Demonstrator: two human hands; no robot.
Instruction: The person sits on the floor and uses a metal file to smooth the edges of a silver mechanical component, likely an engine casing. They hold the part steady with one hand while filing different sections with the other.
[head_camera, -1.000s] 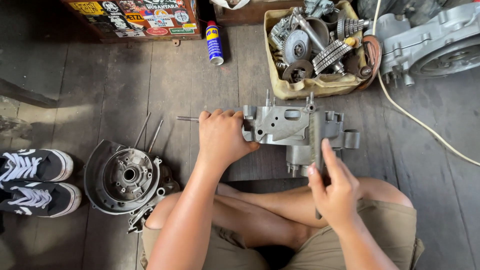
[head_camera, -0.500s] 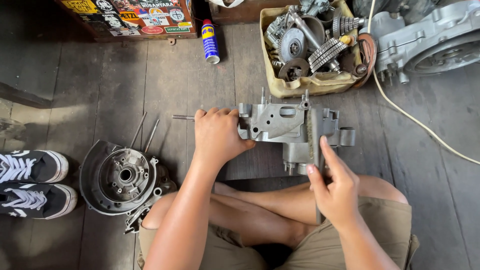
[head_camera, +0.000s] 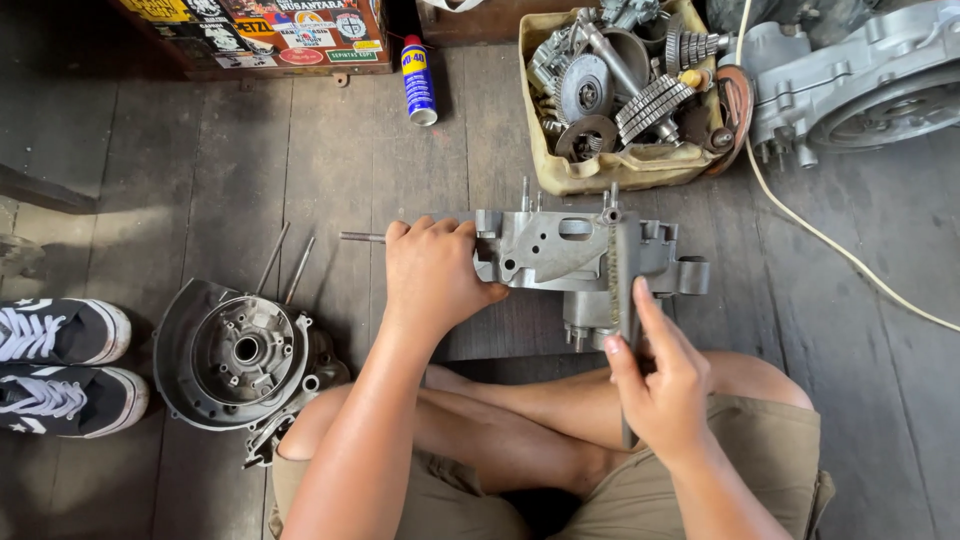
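Head view, person seated cross-legged on a dark plank floor (head_camera: 200, 180).

Largest item: a grey cast engine case half (head_camera: 880, 85) at 2 o'clock, partly out of frame. A cream cable (head_camera: 830, 245) runs from it toward 4 o'clock.

Yellowish tub (head_camera: 600, 178) at 1 o'clock, filled with gears, sprockets and shafts.

Round grey engine cover (head_camera: 235, 350) at 8 o'clock, lying flat beside the person's knee; two thin rods (head_camera: 285, 262) lie just above it.

Black-and-white sneakers (head_camera: 60, 365) at 9 o'clock, side by side.

Work piece: grey metal crankcase (head_camera: 560, 255) near centre, on the floor in front of the crossed legs, studs pointing toward 12 o'clock. A thin rod (head_camera: 362, 237) pokes out at its 9 o'clock side.

Left hand (head_camera: 435, 275): grip closed over the crankcase's left end, palm down.

Right hand (head_camera: 660, 385): fingers wrapped on a long flat metal file (head_camera: 627, 290), index finger stretched along it; the file lies across the crankcase's right part, running 12 to 6 o'clock.

Blue-and-yellow spray can (head_camera: 418, 80) at 11 o'clock, lying on the floor below a stickered box (head_camera: 270, 30).
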